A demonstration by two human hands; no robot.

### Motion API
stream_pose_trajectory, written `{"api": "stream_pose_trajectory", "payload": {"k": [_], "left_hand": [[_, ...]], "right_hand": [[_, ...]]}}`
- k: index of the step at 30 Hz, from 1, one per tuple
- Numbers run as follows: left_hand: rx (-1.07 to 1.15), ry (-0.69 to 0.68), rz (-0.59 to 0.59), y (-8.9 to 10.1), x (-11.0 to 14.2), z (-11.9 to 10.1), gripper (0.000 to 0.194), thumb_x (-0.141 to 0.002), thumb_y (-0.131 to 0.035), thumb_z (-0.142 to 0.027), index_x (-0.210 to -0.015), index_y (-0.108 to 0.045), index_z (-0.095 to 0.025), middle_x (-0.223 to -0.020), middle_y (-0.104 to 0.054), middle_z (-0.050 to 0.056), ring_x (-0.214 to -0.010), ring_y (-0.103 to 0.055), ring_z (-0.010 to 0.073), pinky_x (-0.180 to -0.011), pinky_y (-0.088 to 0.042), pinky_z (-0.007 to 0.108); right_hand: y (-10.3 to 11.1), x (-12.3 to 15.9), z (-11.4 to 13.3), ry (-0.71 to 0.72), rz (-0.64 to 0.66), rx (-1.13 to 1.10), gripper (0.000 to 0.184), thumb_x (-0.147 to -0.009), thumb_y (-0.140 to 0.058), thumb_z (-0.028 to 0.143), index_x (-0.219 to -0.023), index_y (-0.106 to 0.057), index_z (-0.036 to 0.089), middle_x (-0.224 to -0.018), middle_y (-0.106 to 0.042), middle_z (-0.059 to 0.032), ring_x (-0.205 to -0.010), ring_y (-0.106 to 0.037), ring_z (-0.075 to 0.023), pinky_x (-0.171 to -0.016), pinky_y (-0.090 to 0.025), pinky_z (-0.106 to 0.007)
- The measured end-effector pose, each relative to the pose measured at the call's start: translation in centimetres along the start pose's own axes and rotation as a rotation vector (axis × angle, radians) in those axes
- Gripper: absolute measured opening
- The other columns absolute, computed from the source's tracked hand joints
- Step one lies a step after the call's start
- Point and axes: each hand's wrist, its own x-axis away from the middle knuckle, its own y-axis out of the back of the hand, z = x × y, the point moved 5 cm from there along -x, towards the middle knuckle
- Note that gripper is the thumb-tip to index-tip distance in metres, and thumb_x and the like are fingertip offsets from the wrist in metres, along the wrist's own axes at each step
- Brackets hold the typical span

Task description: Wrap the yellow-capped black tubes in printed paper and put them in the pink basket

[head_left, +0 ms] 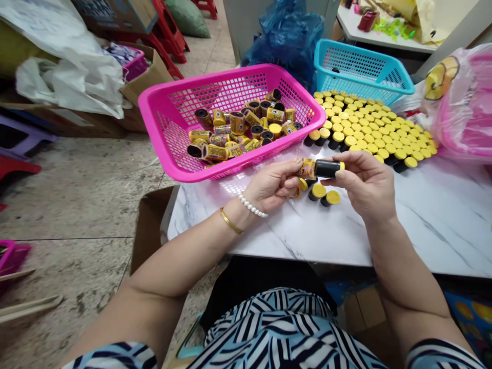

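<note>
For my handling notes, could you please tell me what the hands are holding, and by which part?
One small black-and-yellow cylinder: the left hand pinches its yellow-labelled end, the right hand its black section by the yellow cap.

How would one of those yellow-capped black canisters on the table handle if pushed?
The black canister with a yellow cap would probably roll if knocked onto its side, since its body looks round and the marble table top looks smooth. Standing on end, it should likely survive a light nudge, though a harder shove could tip it.
</note>
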Motion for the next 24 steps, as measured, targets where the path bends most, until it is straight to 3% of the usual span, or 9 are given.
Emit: {"api": "stream_pose_trajectory", "payload": {"k": [5,9,15,21,24], "left_hand": [[0.009,-0.009,-0.018,-0.09,0.10,-0.05,0.021,-0.102,-0.053,-0.007,-0.083,-0.063,-0.007,-0.074,-0.064,0.003,-0.036,-0.041,-0.0019,-0.031,-0.015,0.010],[0.008,0.004,-0.012,-0.16,0.20,0.01,0.018,-0.100,-0.059,-0.009,-0.082,-0.062,-0.008,-0.069,-0.062,0.001,-0.036,-0.039,-0.0015,-0.032,-0.015,0.009],[0.010,0.017,0.008,-0.48,0.36,0.01,0.020,-0.100,-0.059,-0.011,-0.080,-0.063,-0.009,-0.063,-0.059,-0.001,-0.034,-0.036,-0.0008,-0.031,-0.012,0.011],[-0.018,-0.025,-0.011,-0.31,0.35,0.01,0.019,-0.099,-0.059,-0.011,-0.081,-0.066,-0.008,-0.069,-0.066,0.002,-0.036,-0.043,0.0004,-0.030,-0.015,0.011],[-0.076,-0.084,-0.006,-0.10,0.26,-0.18,0.016,-0.096,-0.064,-0.013,-0.081,-0.068,-0.008,-0.070,-0.067,0.003,-0.039,-0.047,0.0012,-0.032,-0.021,0.011]], "right_hand": [[-0.71,0.43,0.59,0.138,0.022,0.125,0.029,-0.087,-0.085,0.028,-0.115,-0.078,0.027,-0.117,-0.080,-0.0043,-0.102,-0.079,-0.0224,-0.090,-0.071,-0.038],[-0.50,0.32,0.51,0.200,0.018,0.127,0.034,-0.087,-0.085,0.030,-0.120,-0.078,0.030,-0.125,-0.078,-0.0053,-0.113,-0.076,-0.0256,-0.091,-0.069,-0.038],[-0.44,0.14,0.35,0.196,0.045,0.224,0.037,-0.085,-0.084,0.023,-0.121,-0.077,0.029,-0.117,-0.077,-0.0039,-0.105,-0.077,-0.0225,-0.095,-0.068,-0.040],[-0.62,0.64,0.98,0.229,-0.075,0.464,0.032,-0.086,-0.079,0.024,-0.118,-0.079,0.027,-0.114,-0.074,-0.0058,-0.103,-0.074,-0.0223,-0.089,-0.068,-0.038],[-0.79,0.96,0.99,0.261,-0.116,0.531,0.031,-0.086,-0.079,0.024,-0.117,-0.079,0.027,-0.115,-0.073,-0.0064,-0.105,-0.073,-0.0231,-0.095,-0.066,-0.041]]}}
